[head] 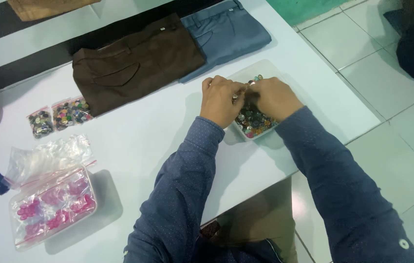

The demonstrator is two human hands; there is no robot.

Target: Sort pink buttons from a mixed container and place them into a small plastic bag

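Left hand [222, 100] and right hand [275, 97], fingers curled, pinch small buttons over clear plastic tray of mixed coloured buttons [254, 122]; best kept low over tray.

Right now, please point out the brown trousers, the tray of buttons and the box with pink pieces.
brown trousers [139, 61], head view, middle of the folded cloth.
tray of buttons [265, 69], head view, far rim.
box with pink pieces [53, 207], head view, clear lid.

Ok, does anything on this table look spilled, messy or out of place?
Nothing stands out. The buttons stay inside the clear tray under both hands, the small button bags lie side by side, and the trousers are folded flat.
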